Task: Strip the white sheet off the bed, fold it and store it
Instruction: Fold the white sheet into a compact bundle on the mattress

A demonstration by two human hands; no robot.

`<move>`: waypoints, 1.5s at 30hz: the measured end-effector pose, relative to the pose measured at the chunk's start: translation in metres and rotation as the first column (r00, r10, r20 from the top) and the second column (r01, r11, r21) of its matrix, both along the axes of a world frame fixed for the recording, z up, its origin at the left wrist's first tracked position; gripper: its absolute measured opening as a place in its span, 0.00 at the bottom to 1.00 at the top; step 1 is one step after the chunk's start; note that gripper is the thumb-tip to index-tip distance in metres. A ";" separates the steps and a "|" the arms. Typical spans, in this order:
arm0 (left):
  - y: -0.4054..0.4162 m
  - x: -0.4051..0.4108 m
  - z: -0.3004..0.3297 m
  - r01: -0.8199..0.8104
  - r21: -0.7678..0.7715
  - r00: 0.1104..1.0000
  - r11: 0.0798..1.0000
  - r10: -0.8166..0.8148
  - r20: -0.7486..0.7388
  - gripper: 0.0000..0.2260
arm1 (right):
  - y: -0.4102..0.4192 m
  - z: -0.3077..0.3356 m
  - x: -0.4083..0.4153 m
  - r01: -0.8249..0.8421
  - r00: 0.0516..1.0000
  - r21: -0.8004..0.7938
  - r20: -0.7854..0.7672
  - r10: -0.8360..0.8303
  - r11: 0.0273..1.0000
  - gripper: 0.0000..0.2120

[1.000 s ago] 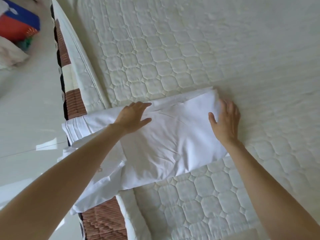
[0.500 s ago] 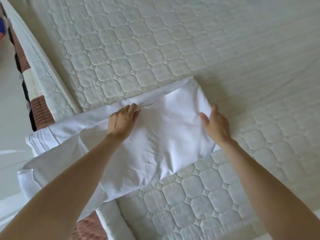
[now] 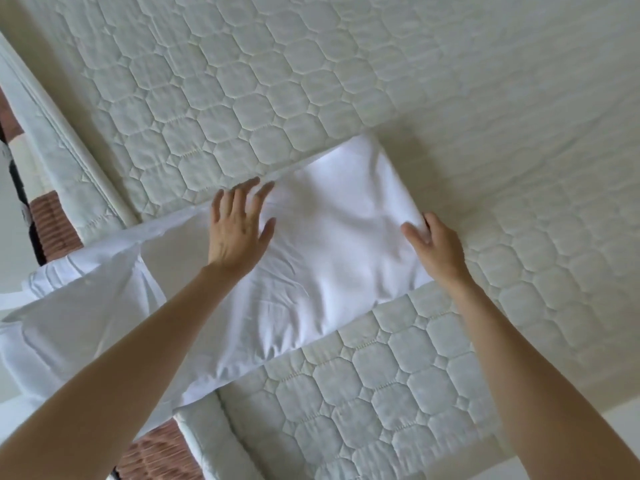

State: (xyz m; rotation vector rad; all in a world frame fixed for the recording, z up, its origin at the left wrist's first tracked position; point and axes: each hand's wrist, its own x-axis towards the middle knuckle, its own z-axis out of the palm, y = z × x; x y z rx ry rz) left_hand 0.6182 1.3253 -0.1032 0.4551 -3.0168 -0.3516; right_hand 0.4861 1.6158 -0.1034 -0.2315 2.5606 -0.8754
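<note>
- The white cotton sheet point(image 3: 322, 251), folded into a long band, lay across the pale quilted mattress point(image 3: 277, 98). Its long axis ran from the folded end on my right down to my left, where the loose remainder point(image 3: 69, 313) spilled over the mattress edge.
- My left hand point(image 3: 239, 233) lay flat on the band near its far edge, fingers straight and spread, pressing the cloth and gripping nothing.
- My right hand point(image 3: 436, 247) sat at the folded right end; its thumb lay on top, and its fingers seemed to curl around the edge, though I could not tell how firmly they held.
- I judged the stripping done and the folding part way through.
- The unfolded length lay to the left of both hands, so my left hand was the nearer one to gather it and bring it over toward the right end.
</note>
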 end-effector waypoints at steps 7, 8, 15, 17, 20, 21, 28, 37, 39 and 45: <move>0.118 0.050 -0.011 0.267 0.104 0.898 0.958 -0.287 0.333 0.49 | 0.006 -0.012 0.010 -0.026 0.984 0.219 -0.164 0.063 0.975 0.19; 0.127 0.052 -0.014 0.266 0.094 0.887 0.959 -0.282 0.367 0.52 | 0.004 -0.015 0.011 -0.047 0.964 0.324 -0.234 0.129 0.945 0.19; 0.142 0.045 -0.030 0.224 0.053 0.831 0.973 -0.219 0.512 0.52 | -0.008 -0.029 0.008 -0.175 0.963 0.409 -0.117 0.242 0.895 0.19; 0.144 0.044 -0.024 0.216 0.049 0.832 0.975 -0.210 0.514 0.50 | -0.008 -0.018 0.004 -0.232 0.942 0.362 -0.147 0.301 0.903 0.16; 0.149 0.039 -0.009 0.228 0.048 0.853 0.973 -0.223 0.473 0.48 | 0.004 0.008 -0.002 -0.252 0.890 0.336 -0.287 0.353 0.908 0.11; 0.157 0.032 -0.001 0.246 0.056 0.858 0.968 -0.245 0.452 0.47 | 0.016 0.016 -0.006 -0.216 0.887 0.353 -0.319 0.334 0.910 0.10; 0.254 -0.021 0.013 0.345 0.256 0.781 0.903 -0.428 0.456 0.36 | 0.159 0.033 -0.034 -0.016 0.928 0.575 -0.297 0.227 0.818 0.13; 0.209 0.024 0.009 0.255 0.095 0.867 0.962 -0.271 0.419 0.31 | 0.134 0.032 0.019 -0.263 0.831 0.325 -0.402 0.385 0.908 0.18; 0.185 0.047 0.020 0.280 0.001 0.861 0.960 -0.252 0.441 0.31 | 0.099 0.036 0.047 -0.360 0.794 0.249 -0.424 0.436 0.899 0.16; 0.101 0.122 0.044 0.173 -0.203 0.982 0.964 -0.152 0.115 0.23 | -0.010 0.039 0.121 -0.620 0.723 0.146 -0.277 0.633 0.771 0.22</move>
